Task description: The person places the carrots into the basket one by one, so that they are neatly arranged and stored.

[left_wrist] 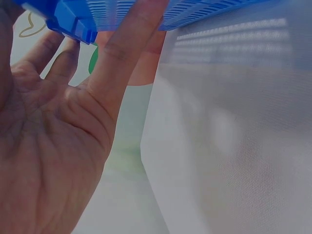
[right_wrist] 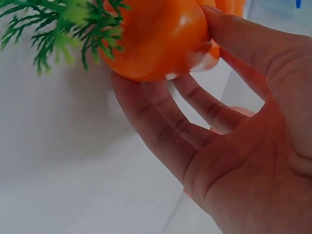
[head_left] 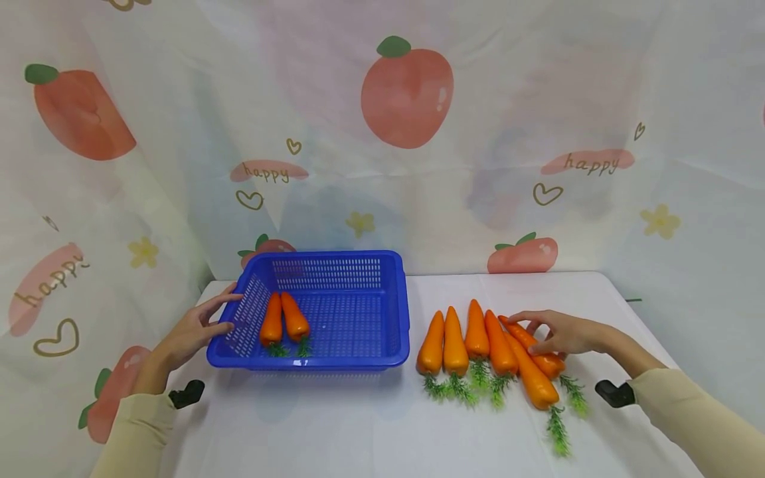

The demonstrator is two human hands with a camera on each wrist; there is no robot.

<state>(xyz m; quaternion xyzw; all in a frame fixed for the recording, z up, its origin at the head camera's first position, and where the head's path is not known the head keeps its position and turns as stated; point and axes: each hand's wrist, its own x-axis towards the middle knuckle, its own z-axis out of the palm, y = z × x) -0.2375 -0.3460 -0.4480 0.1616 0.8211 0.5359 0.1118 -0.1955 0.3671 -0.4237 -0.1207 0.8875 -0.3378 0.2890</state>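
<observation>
A blue plastic basket (head_left: 396,312) stands at the left of the table with two orange carrots in it, one carrot (head_left: 271,322) leaning beside the other (head_left: 295,318). My left hand (head_left: 194,332) holds the basket's left side, thumb and fingers at the rim; the left wrist view shows its palm below the blue wall. On the right, my right hand (head_left: 564,332) grips the rightmost carrot (head_left: 546,364) of a row. In the right wrist view the thumb and fingers curl round that carrot's thick end (right_wrist: 161,39), close to its green leaves (right_wrist: 78,24).
Several more carrots (head_left: 477,335) lie side by side left of my right hand, green tops toward me. The nearest carrot (head_left: 534,385) touches the gripped one. A white cloth covers the table (head_left: 335,425). Behind hangs a fruit-printed curtain (head_left: 335,106).
</observation>
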